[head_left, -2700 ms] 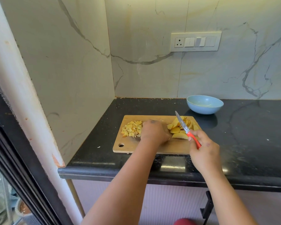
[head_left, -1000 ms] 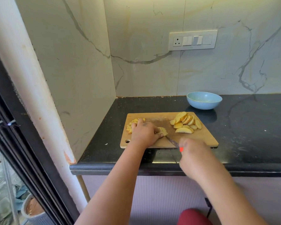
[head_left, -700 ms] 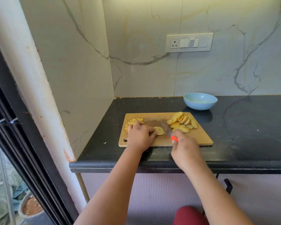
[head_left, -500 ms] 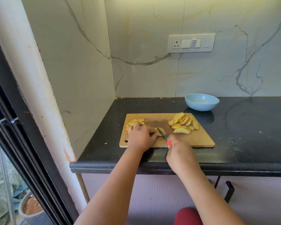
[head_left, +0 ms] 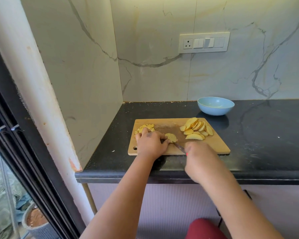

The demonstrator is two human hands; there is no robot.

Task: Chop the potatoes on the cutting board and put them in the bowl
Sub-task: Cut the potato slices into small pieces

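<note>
Counter [head_left: 266, 135]: black stone; we see it carrying the board and the bowl.
Cutting board [head_left: 214, 145]: wooden, near the counter's front edge.
Bowl [head_left: 215, 106]: pale blue, behind the board's far right corner, apart from it.
Left hand [head_left: 151, 144]: fingers curled, we note them pinning a potato slice [head_left: 171, 137] at its left side, mid-board.
Right hand [head_left: 199, 158]: blurred; appears closed around the red handle of the knife [head_left: 179, 146], blade tip at the slice's near edge.
Sliced pile [head_left: 196, 128]: right of the held slice, beyond the right hand.
Diced pile [head_left: 145, 127]: far left corner, just behind the left hand.
</note>
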